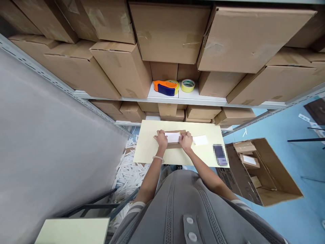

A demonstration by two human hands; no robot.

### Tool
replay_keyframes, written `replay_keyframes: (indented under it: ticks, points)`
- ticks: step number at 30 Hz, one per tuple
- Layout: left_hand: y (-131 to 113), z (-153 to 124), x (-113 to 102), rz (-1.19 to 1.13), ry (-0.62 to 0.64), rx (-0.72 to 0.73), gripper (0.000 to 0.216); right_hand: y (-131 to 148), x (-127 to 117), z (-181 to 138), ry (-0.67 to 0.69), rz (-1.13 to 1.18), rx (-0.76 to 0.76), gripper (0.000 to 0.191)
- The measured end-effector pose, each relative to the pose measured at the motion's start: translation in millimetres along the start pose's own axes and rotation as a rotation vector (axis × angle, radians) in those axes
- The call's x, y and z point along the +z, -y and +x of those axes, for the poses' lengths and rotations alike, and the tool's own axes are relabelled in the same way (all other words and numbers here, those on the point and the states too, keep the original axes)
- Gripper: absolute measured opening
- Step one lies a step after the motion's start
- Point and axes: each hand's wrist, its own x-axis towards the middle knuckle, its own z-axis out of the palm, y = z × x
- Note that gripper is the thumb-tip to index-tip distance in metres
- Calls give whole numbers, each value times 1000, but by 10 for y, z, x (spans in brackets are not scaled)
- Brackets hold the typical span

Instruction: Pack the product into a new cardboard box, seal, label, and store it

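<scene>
A small brown cardboard box (pixel 174 146) lies on the pale yellow tabletop (pixel 149 156) in front of me. Over its top is a white label (pixel 172 137). My left hand (pixel 160 139), with a bracelet at the wrist, has curled fingers at the label's left end and the box's edge. Bent fingers of my right hand (pixel 186 140) pinch the label's right end. Whether the label is stuck down or only held against the box I cannot tell. Just right of my right hand lies another white label sheet (pixel 200 140).
A blurred-out phone-like item (pixel 220 155) lies at the table's right end. On the shelf (pixel 203 99) ahead are an orange and blue tape dispenser (pixel 165 87), a yellow tape roll (pixel 188 85) and stacked cartons. An open carton (pixel 281 179) with small boxes stands right; paper strips (pixel 127 173) litter the left floor.
</scene>
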Motion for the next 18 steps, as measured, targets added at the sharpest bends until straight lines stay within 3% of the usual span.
replay_keyframes:
  ticks: [6, 10, 15, 18]
  points:
    - [35, -13, 86, 80, -23, 50, 22, -1, 114, -22, -2, -22, 1, 19]
    - [7, -68, 69, 137, -61, 32, 30, 28, 165, -22, -29, -17, 95, 17]
    - [92, -60, 9, 127, -103, -119, 58, -118, 179, 63, -36, 56, 359, 52]
    - [254, -5, 5, 17, -3, -286, 73, -301, 213, 101, 70, 240, 483, 59]
